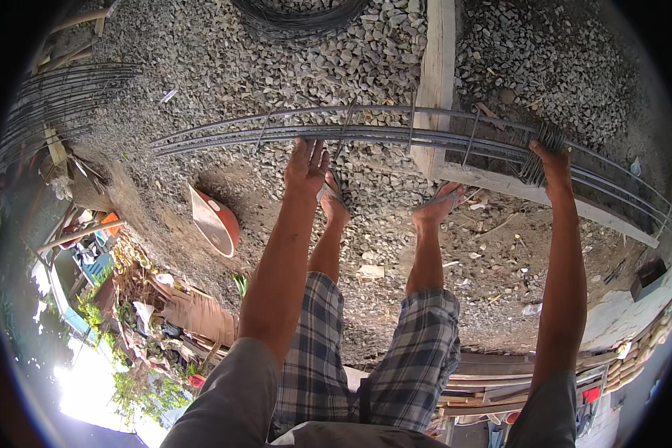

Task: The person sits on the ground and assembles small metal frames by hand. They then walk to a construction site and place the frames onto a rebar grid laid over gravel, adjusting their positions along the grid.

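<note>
A long cage of steel reinforcing bars (224, 137) runs across in front of me, with thin stirrups (411, 123) spaced along part of it. My left hand (306, 168) is at the near side of the bars, its fingers apart and fingertips at the lower bars; it does not wrap round them. Farther right, my right hand (554, 170) is closed on a tight bunch of stirrups (532, 160) threaded round the bars. The palm side of that grip is hidden.
Gravel (381, 60) covers the ground ahead. A wooden board (438, 60) meets another board (552, 196) under the bars. Left lie a red-and-white scoop-like container (215, 222) and bent bars (67, 93). Coiled wire (299, 26) lies at the top. My sandalled feet (436, 206) stand close to the bars.
</note>
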The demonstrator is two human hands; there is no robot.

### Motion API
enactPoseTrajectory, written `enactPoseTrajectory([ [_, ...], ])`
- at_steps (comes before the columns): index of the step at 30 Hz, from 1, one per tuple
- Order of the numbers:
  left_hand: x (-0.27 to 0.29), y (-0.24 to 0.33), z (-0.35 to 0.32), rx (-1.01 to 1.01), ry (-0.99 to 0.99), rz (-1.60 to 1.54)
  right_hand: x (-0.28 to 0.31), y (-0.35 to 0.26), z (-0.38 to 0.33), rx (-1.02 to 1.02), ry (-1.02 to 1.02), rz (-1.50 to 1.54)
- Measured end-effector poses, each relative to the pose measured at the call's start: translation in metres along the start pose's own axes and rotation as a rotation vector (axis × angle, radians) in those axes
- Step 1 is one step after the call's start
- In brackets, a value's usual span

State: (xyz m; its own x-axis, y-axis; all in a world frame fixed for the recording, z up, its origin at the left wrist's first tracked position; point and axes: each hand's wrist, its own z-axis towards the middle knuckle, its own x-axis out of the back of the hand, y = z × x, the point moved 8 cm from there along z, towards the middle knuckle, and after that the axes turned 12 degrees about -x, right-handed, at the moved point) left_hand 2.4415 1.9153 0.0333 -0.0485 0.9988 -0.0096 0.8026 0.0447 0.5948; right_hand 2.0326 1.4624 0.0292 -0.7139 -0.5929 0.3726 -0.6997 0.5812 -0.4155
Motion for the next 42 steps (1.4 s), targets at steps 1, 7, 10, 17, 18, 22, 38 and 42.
enactPoseTrajectory([
  [1, 0.002, 0.001, 0.005, -0.026, 0.025, -0.01, -0.002, -0.002, 0.0, 0.023, -0.019, 0.02],
  [7, 0.006, 0.001, 0.001, -0.018, 0.041, 0.009, 0.0, -0.004, 0.001, -0.001, 0.0, -0.076],
  [10, 0.01, -0.007, -0.006, -0.009, 0.092, 0.045, 0.007, -0.004, 0.004, 0.026, 0.039, -0.057],
  [17, 0.042, -0.017, -0.015, -0.001, 0.037, 0.124, 0.006, -0.002, -0.007, 0.051, 0.041, 0.085],
  [18, 0.045, -0.017, -0.014, 0.014, 0.021, 0.17, 0.01, 0.005, -0.001, 0.055, 0.086, 0.083],
  [22, 0.037, -0.025, -0.008, 0.022, 0.046, 0.152, 0.011, 0.007, 0.0, 0.107, 0.046, 0.15],
  [38, 0.034, -0.007, -0.006, 0.076, 0.024, 0.226, 0.021, -0.023, -0.033, 0.081, 0.414, -0.405],
  [42, 0.036, -0.016, -0.036, 0.108, -0.013, 0.338, 0.043, -0.011, -0.034, 0.061, 0.501, -0.41],
])
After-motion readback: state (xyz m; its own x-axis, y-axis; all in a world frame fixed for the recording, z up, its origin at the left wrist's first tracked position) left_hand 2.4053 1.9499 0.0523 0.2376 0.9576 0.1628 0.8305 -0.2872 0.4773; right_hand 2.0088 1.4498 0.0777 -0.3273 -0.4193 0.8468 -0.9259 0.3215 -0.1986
